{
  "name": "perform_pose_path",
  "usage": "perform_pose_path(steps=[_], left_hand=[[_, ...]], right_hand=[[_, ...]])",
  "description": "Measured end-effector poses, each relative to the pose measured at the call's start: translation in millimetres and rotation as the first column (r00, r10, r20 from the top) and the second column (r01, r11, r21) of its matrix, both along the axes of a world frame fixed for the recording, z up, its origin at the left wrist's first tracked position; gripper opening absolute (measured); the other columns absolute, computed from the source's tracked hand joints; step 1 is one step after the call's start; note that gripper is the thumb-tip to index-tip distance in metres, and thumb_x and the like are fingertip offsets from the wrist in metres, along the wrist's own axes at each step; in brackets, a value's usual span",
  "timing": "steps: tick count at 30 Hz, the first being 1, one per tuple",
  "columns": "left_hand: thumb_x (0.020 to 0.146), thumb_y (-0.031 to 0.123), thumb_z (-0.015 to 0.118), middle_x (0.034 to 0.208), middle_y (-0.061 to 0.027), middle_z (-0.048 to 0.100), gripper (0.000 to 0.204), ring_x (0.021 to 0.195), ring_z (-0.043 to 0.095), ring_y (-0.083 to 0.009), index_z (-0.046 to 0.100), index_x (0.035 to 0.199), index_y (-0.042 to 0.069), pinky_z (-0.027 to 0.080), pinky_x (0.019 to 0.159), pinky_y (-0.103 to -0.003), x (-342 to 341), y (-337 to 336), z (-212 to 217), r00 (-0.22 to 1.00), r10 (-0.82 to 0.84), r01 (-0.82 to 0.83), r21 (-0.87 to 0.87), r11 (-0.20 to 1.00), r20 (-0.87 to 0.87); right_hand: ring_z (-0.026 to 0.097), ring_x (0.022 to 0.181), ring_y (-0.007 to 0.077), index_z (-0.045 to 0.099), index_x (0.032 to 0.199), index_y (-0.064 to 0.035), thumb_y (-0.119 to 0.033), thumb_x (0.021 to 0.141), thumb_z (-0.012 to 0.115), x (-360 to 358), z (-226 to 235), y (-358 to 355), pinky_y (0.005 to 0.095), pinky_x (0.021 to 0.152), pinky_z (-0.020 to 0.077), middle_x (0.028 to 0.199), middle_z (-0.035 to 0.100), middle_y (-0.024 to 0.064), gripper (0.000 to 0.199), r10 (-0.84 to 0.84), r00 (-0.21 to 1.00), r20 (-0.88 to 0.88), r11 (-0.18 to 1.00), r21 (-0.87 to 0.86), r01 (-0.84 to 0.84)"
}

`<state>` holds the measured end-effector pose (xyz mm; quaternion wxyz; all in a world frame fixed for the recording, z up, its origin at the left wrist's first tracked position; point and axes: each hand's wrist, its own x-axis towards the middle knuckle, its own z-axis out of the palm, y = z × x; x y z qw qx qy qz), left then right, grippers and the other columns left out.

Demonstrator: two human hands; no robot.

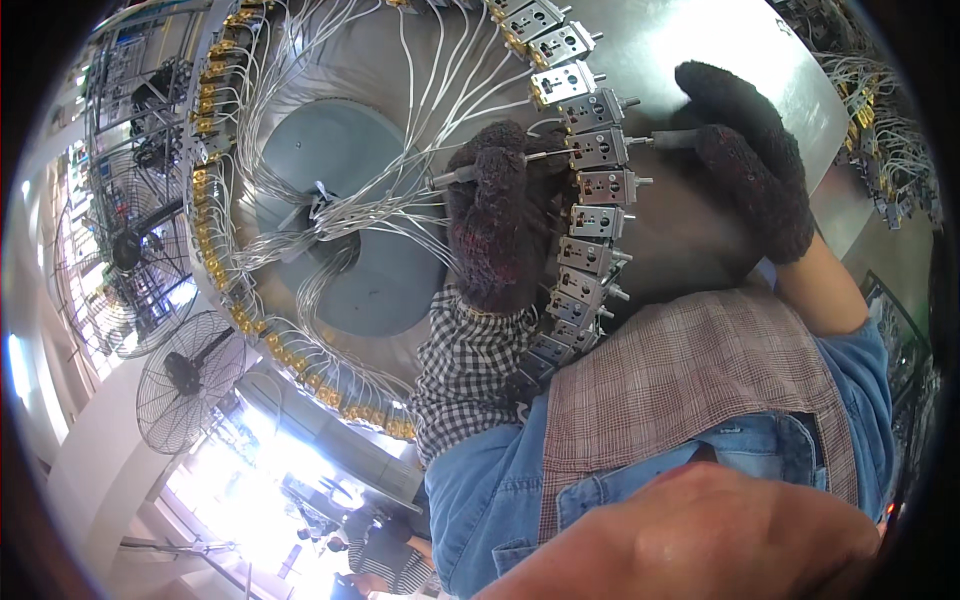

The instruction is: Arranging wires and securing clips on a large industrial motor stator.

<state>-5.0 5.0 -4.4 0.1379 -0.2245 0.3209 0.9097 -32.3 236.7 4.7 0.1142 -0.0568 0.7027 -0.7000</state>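
On the metal desk point(650, 50), the left fingers point(497, 165) clasped a slim driver point(545, 155) at a silver block point(598, 149), the right fingers point(725, 150) a grey tool point(674, 139) opposite; a fan point(190, 375) stood beyond. The grip hid the driver's middle; white cables point(425, 65) were cut off above.

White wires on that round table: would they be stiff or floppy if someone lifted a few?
Probably fairly floppy, since the white wires bend in loose curves. Each is likely light, looking so thin. Lifting a few might tug on others, because many crowd together over the grey disc and some run out toward the metal blocks.
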Motion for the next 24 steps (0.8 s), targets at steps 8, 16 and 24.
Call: perform_pose_path(steps=[8,16,24], left_hand=[[0.096,0.025,0.052,0.102,-0.0166,0.063,0.025,0.091,0.065,-0.0279,0.055,0.106,0.003,0.056,0.072,-0.038,-0.4,-6.2,-9.8,0.999,-0.039,0.039,0.104,0.994,-0.001],[0.095,0.024,0.054,0.104,-0.0175,0.063,0.024,0.089,0.065,-0.0295,0.056,0.108,0.003,0.057,0.07,-0.038,0.2,2.7,-4.1,0.998,-0.009,0.015,0.084,0.996,-0.07],[0.095,0.023,0.054,0.102,-0.017,0.062,0.025,0.087,0.066,-0.0297,0.055,0.111,0.003,0.058,0.066,-0.036,0.5,6.6,-1.7,0.989,0.052,-0.051,0.017,0.999,-0.14]], right_hand=[[0.06,0.098,0.018,0.053,0.125,-0.0024,-0.02,0.092,0.056,2.0,1.7,3.5,0.0295,0.075,0.0519,0.112,0.06,0.0118,0.038,0.024,1.0,0.004,0.974,0.226,-0.024],[0.06,0.099,0.0193,0.053,0.124,-0.0029,-0.017,0.091,0.057,-6.8,-19.9,7.4,0.033,0.075,0.0531,0.108,0.062,0.0131,0.036,0.259,0.731,-0.631,0.83,0.532,0.165],[0.06,0.065,0.0089,0.059,0.117,-0.002,-0.021,0.097,0.048,-2.6,-12.4,-2.2,0.0225,0.051,0.0483,0.102,0.063,0.0081,0.031,-0.026,0.966,-0.258,0.963,0.254,0.094]])
